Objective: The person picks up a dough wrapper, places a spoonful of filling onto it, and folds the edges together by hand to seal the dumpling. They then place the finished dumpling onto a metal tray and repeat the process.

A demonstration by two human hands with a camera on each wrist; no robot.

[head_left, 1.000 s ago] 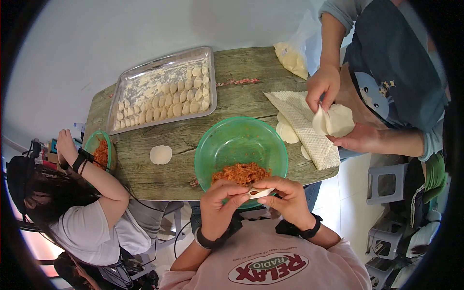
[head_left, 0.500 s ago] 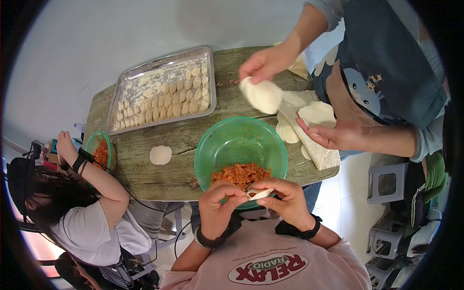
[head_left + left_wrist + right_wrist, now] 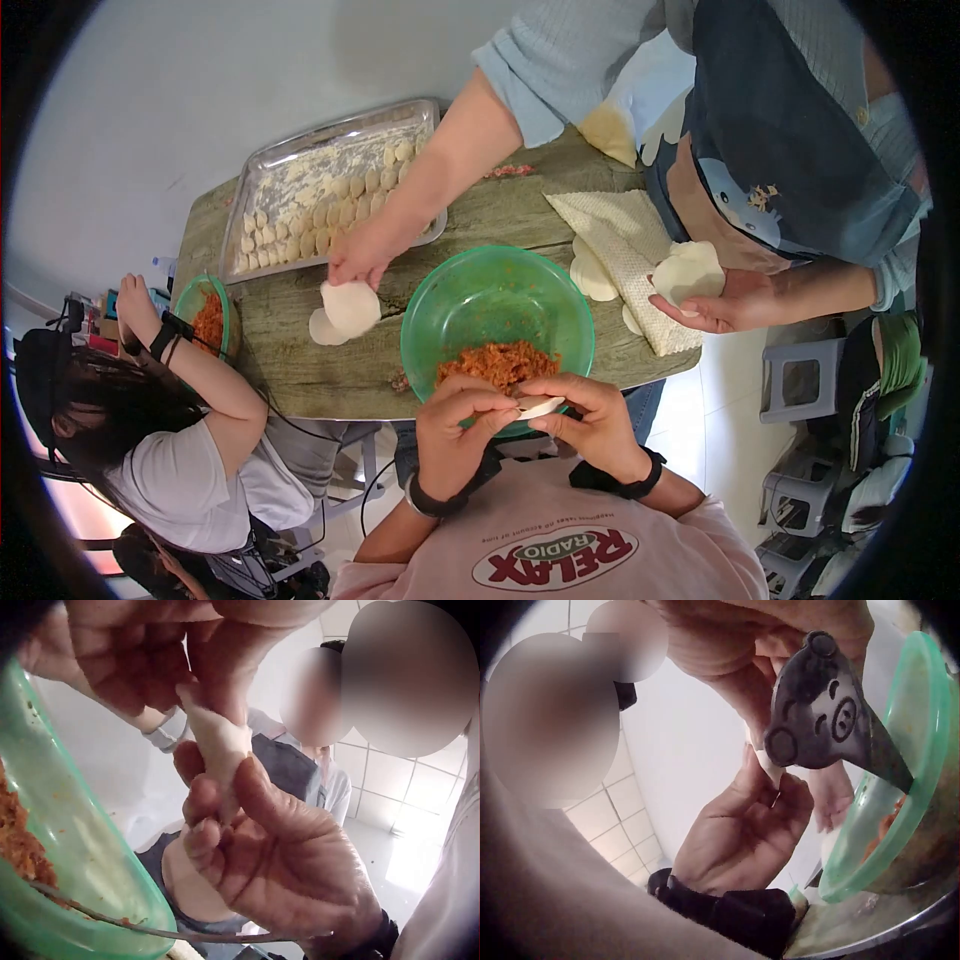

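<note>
Across the wooden tabletop (image 3: 300, 365): a floured tray (image 3: 295, 175) with rows of dumplings (image 3: 340, 215) toward the far left corner, a green bowl (image 3: 490, 290) of orange filling (image 3: 497, 362) at the near edge, and a white cloth (image 3: 625, 245) with wrappers (image 3: 592, 278) toward the right edge. Near the left edge, well apart from the work in hand, another person's hand (image 3: 360, 255) at a loose wrapper (image 3: 348, 306). Over the bowl's near rim, just past the tabletop's near edge and between both hands, a small half-folded dumpling (image 3: 538, 406). Probably very light, soft and limp, with thin raw dough likely to stretch or tear under a hard squeeze and to stick where damp. Best taken along the seam with fingertips only, leaving the bulge of filling unpressed. Left hand (image 3: 455, 425) up off the tabletop, wrist bent, thumb and forefinger curled in, pinching the dumpling's left end. Right hand (image 3: 597, 425) opposite at about the same height, thumb on top and fingers curled beneath, pinching the right end. In the left wrist view, dough squeezed between that thumb and the bent fingers. Neither hand slack or idle.
</note>
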